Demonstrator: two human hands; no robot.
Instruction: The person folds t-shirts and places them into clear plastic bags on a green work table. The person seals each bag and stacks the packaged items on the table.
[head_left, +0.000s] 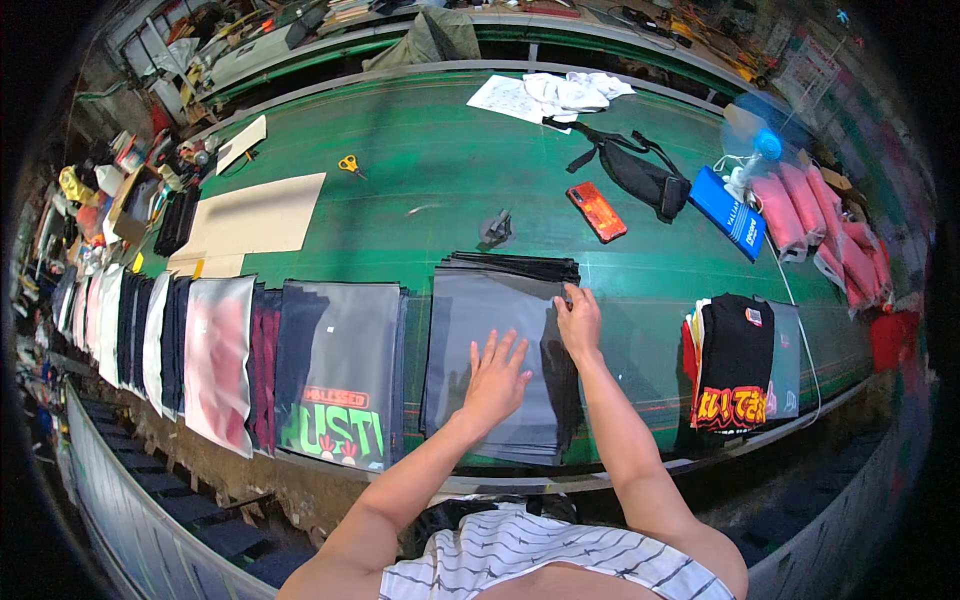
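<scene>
A stack of dark, flat plastic bags (457, 322) lies before me on a green-topped table (420, 202). My left hand (499, 379) rests on its upper face, palm down, with the fingers apart. At the top right corner of the stack, my right hand (581, 322) has thumb and forefinger pinched on a bag edge. To the left lies a pile of bagged garments (341, 337), the top one printed in green and red. On the right sits a smaller pile of folded shirts (739, 345), with a black printed shirt uppermost.
Beyond the stack are a small black stand (496, 227), a phone in an orange case (596, 212), a black waist bag (634, 176) and yellow-handled scissors (350, 165). A blue record book (727, 214), a small fan (761, 150) and pink bagged bundles (795, 202) stand right. Cardboard (262, 214) lies left.
</scene>
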